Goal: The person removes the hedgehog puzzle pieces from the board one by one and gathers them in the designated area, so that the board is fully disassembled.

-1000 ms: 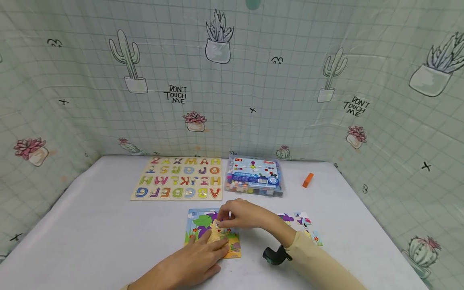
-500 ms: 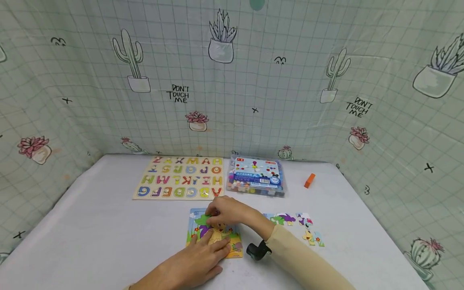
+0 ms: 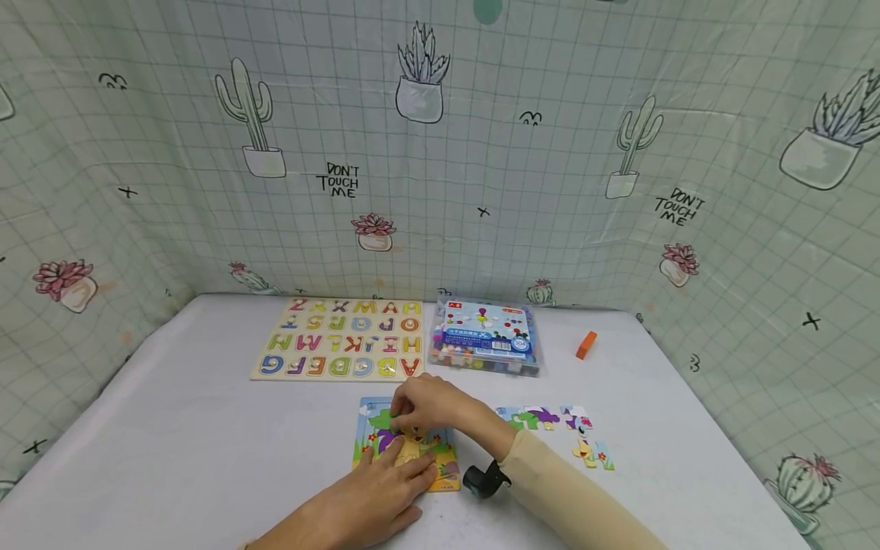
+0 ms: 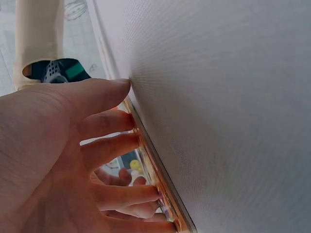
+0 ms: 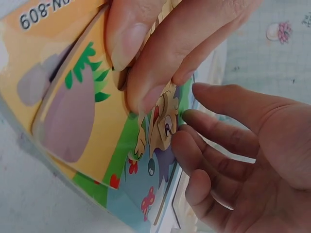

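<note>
The left hand's fingers point(image 4: 126, 194) are straight and spread, resting on the near part of a cartoon jigsaw puzzle point(image 3: 450, 484), with nothing gripped; the thumb reaches past the puzzle's near edge. The right hand point(image 3: 429, 401) is bent over the puzzle's far part, its fingers curved and the thumb just apart from them in the right wrist view; whether they pinch a piece cannot be told. Between that hand and the puzzle's near edge, a corner piece point(image 5: 92, 126) showing a grey stone sits raised and slightly askew, close to the left fingertips.

To the right of the puzzle lie loose pieces point(image 3: 545, 415) in small groups. A black wrist camera point(image 3: 484, 481) on the right wrist is just right of the puzzle. Beyond the puzzle on the white table point(image 3: 206, 435) are a wooden alphabet board point(image 3: 309, 376), further left, and a clear plastic box point(image 3: 484, 332) of colourful parts. An orange block point(image 3: 587, 345) lies beyond and well right of the puzzle. Behind everything hangs a checked curtain point(image 3: 289, 229) printed with cacti.
</note>
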{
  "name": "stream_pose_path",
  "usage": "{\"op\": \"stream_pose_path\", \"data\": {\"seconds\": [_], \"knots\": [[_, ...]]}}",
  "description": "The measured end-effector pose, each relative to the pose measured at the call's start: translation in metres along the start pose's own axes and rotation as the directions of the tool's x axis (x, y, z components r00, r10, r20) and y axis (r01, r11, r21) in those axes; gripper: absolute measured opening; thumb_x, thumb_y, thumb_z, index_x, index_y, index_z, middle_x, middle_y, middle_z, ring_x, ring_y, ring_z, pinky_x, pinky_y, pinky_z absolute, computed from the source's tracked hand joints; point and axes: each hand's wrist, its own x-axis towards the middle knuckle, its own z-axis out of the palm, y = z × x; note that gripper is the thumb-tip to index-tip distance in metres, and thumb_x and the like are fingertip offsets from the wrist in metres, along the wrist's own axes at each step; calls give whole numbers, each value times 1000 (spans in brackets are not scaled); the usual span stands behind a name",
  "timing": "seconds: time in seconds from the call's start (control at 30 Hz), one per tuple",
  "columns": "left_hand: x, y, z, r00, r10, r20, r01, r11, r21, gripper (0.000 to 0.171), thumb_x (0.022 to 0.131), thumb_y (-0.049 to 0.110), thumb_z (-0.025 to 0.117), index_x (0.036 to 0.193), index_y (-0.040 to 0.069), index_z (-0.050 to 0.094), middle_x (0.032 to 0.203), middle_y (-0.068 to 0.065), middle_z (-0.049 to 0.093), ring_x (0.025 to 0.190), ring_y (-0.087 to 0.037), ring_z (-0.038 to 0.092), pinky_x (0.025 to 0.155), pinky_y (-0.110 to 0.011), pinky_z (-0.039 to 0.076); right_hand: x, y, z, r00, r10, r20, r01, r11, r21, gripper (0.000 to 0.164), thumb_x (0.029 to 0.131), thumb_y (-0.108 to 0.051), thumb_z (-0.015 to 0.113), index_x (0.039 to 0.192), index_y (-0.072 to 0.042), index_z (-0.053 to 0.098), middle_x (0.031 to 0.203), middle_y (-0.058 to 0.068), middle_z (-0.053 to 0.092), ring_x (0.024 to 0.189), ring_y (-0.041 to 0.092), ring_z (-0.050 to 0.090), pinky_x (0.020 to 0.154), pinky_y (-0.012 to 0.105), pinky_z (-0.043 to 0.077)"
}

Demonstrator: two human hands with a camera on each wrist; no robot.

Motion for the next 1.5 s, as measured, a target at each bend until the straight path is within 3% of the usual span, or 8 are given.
{"op": "stream_pose_path", "data": {"seconds": [0.37, 0.6, 0.8, 1.07, 1.37, 1.5], "knots": [[0, 0, 2, 1000, -8, 24, 9, 999, -41, 53, 99, 39, 55, 148, 25, 44, 157, 7, 37, 145, -42, 32, 97, -69, 42, 1, 0, 0, 1000, -5, 10, 5, 1000, -11, 15, 87, -28, 75, 95, -15, 75, 78, -9, 70, 67, -3, 58, 63, 16, 48], [0, -1, 4, 1000, -13, 28, 15, 998, -56, 53, 99, 39, 55, 149, 25, 43, 158, 7, 36, 147, -41, 28, 98, -70, 41, 1, 2, 0, 1000, -18, 12, 18, 1000, -12, 9, 87, -26, 75, 87, -17, 75, 74, -10, 69, 63, -2, 56, 62, 16, 46], [-2, -1, 5, 1000, -12, 20, 13, 998, -55, 53, 99, 39, 55, 149, 25, 43, 158, 7, 36, 147, -38, 29, 99, -70, 41, 2, 3, 1, 1000, -16, 10, 15, 999, 30, 12, 87, -24, 75, 95, -14, 75, 78, -7, 71, 64, -2, 57, 62, 15, 48], [0, -2, 1, 998, -13, 57, 15, 999, -41, 55, 99, 42, 54, 150, 27, 41, 159, 10, 34, 149, -31, 29, 100, -69, 40, 3, 2, -1, 999, -39, 30, 38, 999, 13, 9, 90, -23, 72, 85, -16, 76, 72, -9, 69, 60, -1, 54, 58, 15, 45], [1, -3, -1, 998, -7, 59, 7, 1000, -15, 55, 99, 43, 54, 150, 27, 41, 158, 10, 34, 146, -31, 34, 99, -68, 42, 5, 2, 1, 999, 30, -18, -30, 999, 28, 17, 92, -22, 69, 105, -13, 72, 86, -1, 72, 65, 2, 56, 61, 18, 46], [1, -3, -1, 999, 0, 46, 1, 1000, -6, 55, 99, 43, 54, 149, 27, 41, 158, 10, 35, 146, -31, 34, 98, -69, 42, 6, 1, 2, 999, 50, -17, -50, 999, 16, 14, 92, -23, 69, 102, -14, 72, 83, -3, 70, 64, 2, 55, 60, 18, 45]]}}
